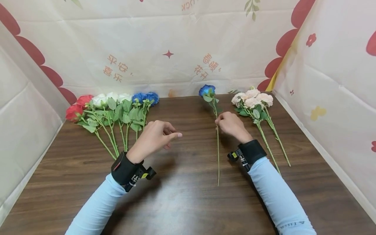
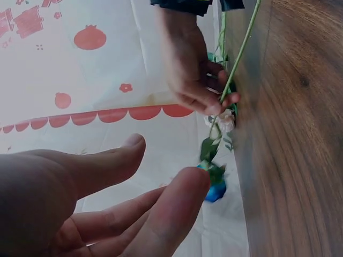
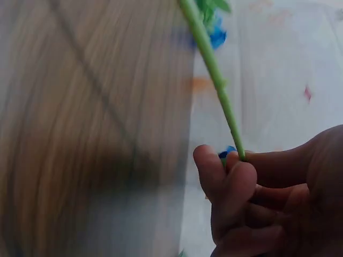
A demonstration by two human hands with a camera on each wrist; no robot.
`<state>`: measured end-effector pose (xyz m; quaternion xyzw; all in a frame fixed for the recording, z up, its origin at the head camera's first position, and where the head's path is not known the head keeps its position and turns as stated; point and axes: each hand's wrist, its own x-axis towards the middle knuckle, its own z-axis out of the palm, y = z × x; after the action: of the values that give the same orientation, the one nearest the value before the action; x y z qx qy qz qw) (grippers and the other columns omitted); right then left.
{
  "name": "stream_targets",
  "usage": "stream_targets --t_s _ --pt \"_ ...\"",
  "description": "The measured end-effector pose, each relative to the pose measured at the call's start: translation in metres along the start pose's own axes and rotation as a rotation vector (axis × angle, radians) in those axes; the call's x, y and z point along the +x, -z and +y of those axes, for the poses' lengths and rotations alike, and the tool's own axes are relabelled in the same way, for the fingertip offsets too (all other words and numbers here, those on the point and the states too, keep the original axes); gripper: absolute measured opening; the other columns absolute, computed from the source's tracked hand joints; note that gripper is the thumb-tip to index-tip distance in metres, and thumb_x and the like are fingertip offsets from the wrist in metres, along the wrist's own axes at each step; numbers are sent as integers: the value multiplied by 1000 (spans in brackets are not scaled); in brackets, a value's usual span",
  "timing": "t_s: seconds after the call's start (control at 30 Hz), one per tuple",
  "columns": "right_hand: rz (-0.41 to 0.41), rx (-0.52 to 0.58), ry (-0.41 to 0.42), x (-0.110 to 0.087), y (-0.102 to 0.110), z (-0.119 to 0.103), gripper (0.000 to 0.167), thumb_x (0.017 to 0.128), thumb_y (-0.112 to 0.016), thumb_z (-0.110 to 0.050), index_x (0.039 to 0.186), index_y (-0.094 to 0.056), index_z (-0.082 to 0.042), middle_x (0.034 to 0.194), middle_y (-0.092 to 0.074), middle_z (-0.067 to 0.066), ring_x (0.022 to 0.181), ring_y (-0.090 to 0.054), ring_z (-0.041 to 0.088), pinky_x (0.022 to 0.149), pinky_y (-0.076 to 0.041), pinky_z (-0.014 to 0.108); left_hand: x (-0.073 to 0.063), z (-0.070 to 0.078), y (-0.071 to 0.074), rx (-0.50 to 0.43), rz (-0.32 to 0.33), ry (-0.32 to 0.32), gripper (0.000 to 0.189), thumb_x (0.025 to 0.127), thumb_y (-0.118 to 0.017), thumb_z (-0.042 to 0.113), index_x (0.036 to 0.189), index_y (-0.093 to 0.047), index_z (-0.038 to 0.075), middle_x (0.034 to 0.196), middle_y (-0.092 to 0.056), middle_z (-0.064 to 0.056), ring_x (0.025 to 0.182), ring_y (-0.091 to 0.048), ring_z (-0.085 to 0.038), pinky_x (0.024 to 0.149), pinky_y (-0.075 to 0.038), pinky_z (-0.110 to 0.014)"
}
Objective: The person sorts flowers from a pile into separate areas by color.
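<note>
Cream printed cloth [image 1: 158,36] is hung along the far, left and right sides of the dark wooden table [image 1: 188,209]. At far left, a row of red, white and blue roses [image 1: 127,106] is laid; at far right, pale pink flowers [image 1: 252,101] are placed with their stems slanted toward the near right. Between these groups, well apart from the row and nearer the pink flowers, a single blue rose [image 1: 207,90] is held, its long axis aligned near to far, the bloom pointed at the far edge and leaning slightly left. Wood is seen on both sides of its lower stem [image 1: 218,160]. That stem is pinched below the leaves by the right hand [image 1: 232,124], with its fingers curled. The left hand [image 1: 154,137] is held over the wood near the row, its thumb extended and fingers loosely bent, parted from the thumb.
</note>
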<state>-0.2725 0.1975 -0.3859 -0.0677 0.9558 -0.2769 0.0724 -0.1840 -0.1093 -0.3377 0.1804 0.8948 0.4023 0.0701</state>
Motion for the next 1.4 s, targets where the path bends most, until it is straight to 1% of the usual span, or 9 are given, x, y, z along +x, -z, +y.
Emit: stream_targets --t_s 0.07,0.17,0.3,0.5,0.6,0.67,0.87,1.03,1.4 --pt "-9 -25 -19 3 5 11 33 107 -48 -24 98 -74 -7 87 -74 9 68 -66 20 59 -46 31 0 0 2 2 1 1 28 98 -73 35 109 -76 10 89 -79 -6 60 -73 -14 61 -61 -31" --pt "-15 -62 -41 5 10 27 34 107 -46 -24 97 -74 -6 89 -77 9 67 -67 20 59 -47 31 0 1 5 2 0 12 29 98 -73 36 110 -76 10 92 -79 -7 63 -75 -19 62 -61 -30" --pt "-11 -91 -58 6 16 42 36 107 -46 -23 89 -72 -5 79 -73 8 63 -65 22 58 -47 32 0 0 6 8 -5 32 30 98 -72 37 112 -75 10 93 -79 -7 68 -76 -23 62 -60 -29" --pt "54 -166 -79 3 27 49 42 106 -50 -23 67 -61 -9 59 -56 4 57 -55 24 54 -41 33 2 -1 6 43 10 23 29 99 -71 36 112 -76 11 91 -79 -5 64 -74 -20 62 -59 -31" --pt "84 -185 -99 3 30 52 47 105 -52 -22 59 -55 -12 56 -49 2 56 -52 24 50 -39 33 4 -2 6 49 14 26 29 99 -71 36 111 -76 10 90 -79 -5 65 -75 -22 62 -59 -31" --pt "91 -182 -104 3 30 54 48 105 -53 -22 58 -55 -12 55 -50 2 55 -53 24 49 -39 33 4 -2 6 52 12 30 30 99 -71 36 111 -76 10 90 -79 -5 65 -75 -22 62 -59 -31" --pt "44 -85 -81 3 29 57 40 105 -56 -20 70 -66 -5 59 -66 6 55 -66 21 53 -46 31 2 -3 4 73 11 28 28 99 -71 35 111 -76 10 88 -79 -4 59 -70 -12 62 -59 -31" --pt "13 -34 -65 1 31 55 29 101 -64 -18 77 -70 -3 64 -70 7 58 -69 20 54 -48 29 1 -3 5 74 12 25 28 99 -70 36 112 -76 11 89 -79 -4 59 -70 -11 64 -59 -31" --pt "104 -4 -65 6 28 59 20 102 -62 -14 102 -72 3 64 -69 10 54 -64 20 51 -43 30 3 -5 1 77 2 21 27 99 -70 36 109 -76 11 85 -79 -3 59 -71 -14 62 -59 -31"
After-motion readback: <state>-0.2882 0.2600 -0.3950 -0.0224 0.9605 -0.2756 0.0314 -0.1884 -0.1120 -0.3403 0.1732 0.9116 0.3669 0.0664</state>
